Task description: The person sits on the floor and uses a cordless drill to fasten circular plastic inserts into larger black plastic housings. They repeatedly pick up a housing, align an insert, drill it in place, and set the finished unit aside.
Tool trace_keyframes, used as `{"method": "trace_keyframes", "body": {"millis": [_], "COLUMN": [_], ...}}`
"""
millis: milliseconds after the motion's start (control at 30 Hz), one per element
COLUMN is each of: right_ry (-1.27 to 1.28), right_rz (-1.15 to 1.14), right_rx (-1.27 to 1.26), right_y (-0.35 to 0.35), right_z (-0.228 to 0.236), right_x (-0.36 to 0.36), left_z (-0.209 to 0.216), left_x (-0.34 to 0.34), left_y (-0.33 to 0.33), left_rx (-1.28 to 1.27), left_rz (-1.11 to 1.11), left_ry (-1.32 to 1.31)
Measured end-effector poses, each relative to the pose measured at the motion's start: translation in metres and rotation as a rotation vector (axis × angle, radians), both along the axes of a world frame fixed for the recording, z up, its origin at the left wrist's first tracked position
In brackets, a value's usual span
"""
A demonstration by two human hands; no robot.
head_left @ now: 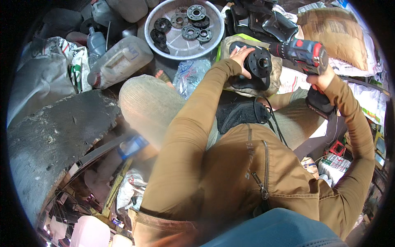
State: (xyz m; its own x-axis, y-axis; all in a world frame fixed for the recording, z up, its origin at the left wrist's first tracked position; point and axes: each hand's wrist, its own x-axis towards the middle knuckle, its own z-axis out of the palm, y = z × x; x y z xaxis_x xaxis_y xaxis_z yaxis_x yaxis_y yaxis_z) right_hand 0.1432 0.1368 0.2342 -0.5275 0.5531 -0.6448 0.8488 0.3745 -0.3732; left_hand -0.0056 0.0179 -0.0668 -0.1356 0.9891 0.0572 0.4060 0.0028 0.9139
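Observation:
My left hand (240, 59) grips the left side of a black round flange (256, 71), its thumb at the near edge and its fingers over the far side. The flange has a raised centre with a hole and smaller holes around it. Beneath it lies a beige sack-like bundle (272, 84) with dark pieces on top. In my right hand (324, 79) is a blue, black and red cordless drill (302, 52), held by its handle. The drill's black chuck (277, 50) points left, toward the flange's upper right. Whether its tip touches the flange I cannot tell.
A light mesh basket (149, 24) beyond my left hand holds several grey and black flanges (196, 13). Left of it lies a cloudy plastic jug (125, 61). Black curved parts (279, 26) and a brown sack (335, 33) are at the far right. A dark slab (57, 136) stands left.

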Motion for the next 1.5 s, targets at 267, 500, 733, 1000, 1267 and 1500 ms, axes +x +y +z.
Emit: {"method": "trace_keyframes", "body": {"millis": [267, 500, 733, 1000, 1267, 1500], "right_ry": [0.283, 0.45, 0.455, 0.46, 0.461, 0.448], "right_rz": [-0.16, -0.32, -0.793, -0.738, -0.756, -0.667], "right_rx": [-0.122, -0.214, -0.55, -0.655, -0.617, -0.663], "right_y": [-0.026, -0.021, -0.009, -0.007, -0.007, 0.004], "right_z": [0.029, 0.024, -0.027, -0.069, -0.063, -0.098], "right_x": [0.08, 0.166, 0.256, 0.283, 0.29, 0.311], "left_z": [0.115, 0.129, 0.137, 0.088, 0.121, 0.035], "left_x": [-0.014, 0.012, 0.029, 0.037, 0.02, -0.116], "left_y": [0.006, 0.002, 0.017, 0.118, 0.097, -0.076], "left_rx": [0.191, 0.122, 0.386, -0.013, -0.232, -1.126], "left_rz": [-0.131, -0.124, -0.18, -0.186, 0.023, -0.205], "left_ry": [-0.476, -0.427, -0.236, 0.603, 0.409, 0.317]}}
